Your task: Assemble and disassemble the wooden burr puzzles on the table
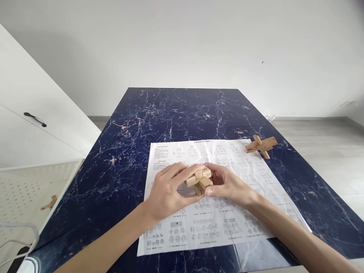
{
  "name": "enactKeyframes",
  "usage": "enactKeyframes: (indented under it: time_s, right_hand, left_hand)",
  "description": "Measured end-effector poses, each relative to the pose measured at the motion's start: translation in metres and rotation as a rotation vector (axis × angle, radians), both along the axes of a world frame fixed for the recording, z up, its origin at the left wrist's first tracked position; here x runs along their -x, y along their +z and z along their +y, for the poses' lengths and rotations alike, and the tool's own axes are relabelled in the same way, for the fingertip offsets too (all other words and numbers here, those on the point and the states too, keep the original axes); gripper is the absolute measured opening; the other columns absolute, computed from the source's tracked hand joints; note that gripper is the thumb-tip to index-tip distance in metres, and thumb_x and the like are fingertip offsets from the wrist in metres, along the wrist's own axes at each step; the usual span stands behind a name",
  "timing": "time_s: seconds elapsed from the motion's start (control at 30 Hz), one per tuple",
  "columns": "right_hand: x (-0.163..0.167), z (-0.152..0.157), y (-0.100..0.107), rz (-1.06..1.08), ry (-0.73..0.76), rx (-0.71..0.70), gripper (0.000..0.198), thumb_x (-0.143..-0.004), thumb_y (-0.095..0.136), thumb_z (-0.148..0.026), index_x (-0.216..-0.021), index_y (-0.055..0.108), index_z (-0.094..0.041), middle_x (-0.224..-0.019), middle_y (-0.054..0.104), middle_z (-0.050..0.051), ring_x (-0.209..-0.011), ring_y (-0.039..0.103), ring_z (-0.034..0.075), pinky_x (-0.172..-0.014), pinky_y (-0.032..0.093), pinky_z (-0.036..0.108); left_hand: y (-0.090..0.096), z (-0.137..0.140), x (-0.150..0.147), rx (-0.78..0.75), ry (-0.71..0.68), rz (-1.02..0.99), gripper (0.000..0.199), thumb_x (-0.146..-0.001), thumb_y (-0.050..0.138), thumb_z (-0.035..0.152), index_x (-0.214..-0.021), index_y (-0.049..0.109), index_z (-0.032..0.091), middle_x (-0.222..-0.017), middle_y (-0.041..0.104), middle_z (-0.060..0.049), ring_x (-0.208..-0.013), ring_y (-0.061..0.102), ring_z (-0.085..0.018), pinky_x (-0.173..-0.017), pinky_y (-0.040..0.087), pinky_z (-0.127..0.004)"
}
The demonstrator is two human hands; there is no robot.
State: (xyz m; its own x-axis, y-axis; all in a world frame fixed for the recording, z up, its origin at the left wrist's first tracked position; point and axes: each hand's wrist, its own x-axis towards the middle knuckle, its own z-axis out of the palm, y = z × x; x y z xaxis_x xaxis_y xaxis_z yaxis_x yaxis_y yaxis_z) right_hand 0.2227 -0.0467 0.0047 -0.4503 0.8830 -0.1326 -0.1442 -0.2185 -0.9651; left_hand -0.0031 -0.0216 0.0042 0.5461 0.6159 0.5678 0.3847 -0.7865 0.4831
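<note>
Between my two hands is a wooden burr puzzle [199, 179] of pale interlocking blocks, with small dark marks on some faces. My left hand [168, 189] grips it from the left, thumb below and fingers over the top. From the right, my right hand [224, 185] closes on it, the thumb pressing the front block. Parts of the blocks are hidden behind the fingers. Under both hands lies a creased white instruction sheet [193, 240] printed with small diagrams and text.
A second wooden cross-shaped puzzle [261, 146] rests at the sheet's far right corner. The dark blue marbled table [170, 113] ends near a white wall. At left stand a white cabinet [42, 94] and a perforated white surface [19, 204] with another wooden piece [49, 203] and white cables.
</note>
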Motion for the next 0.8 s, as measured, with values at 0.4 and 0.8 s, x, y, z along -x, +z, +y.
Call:
enactKeyframes:
  time_s: [0.4, 0.8]
  right_hand:
    - [0.0029, -0.0054, -0.0021, -0.042, -0.038, -0.013, 0.056, -0.078, 0.096, -0.053, -0.115, 0.071, -0.019, -0.093, 0.067, 0.003, -0.081, 0.060, 0.017, -0.070, 0.050, 0.029]
    - [-0.0052, -0.0009, 0.0038, 0.053, 0.118, -0.035, 0.062, -0.095, 0.072, -0.071, -0.122, 0.072, -0.016, -0.084, 0.060, 0.002, -0.064, 0.046, 0.013, -0.061, 0.042, 0.029]
  left_hand:
    - [0.0071, -0.0003, -0.0005, -0.093, 0.006, 0.015, 0.051, -0.094, 0.083, 0.047, -0.134, 0.064, 0.022, -0.096, 0.079, -0.001, -0.080, 0.074, -0.020, -0.078, 0.061, -0.038]
    - [0.0022, -0.0006, -0.0033, 0.055, -0.058, -0.111, 0.065, -0.084, 0.090, 0.041, -0.139, 0.059, 0.026, -0.105, 0.075, -0.002, -0.086, 0.072, -0.020, -0.080, 0.063, -0.036]
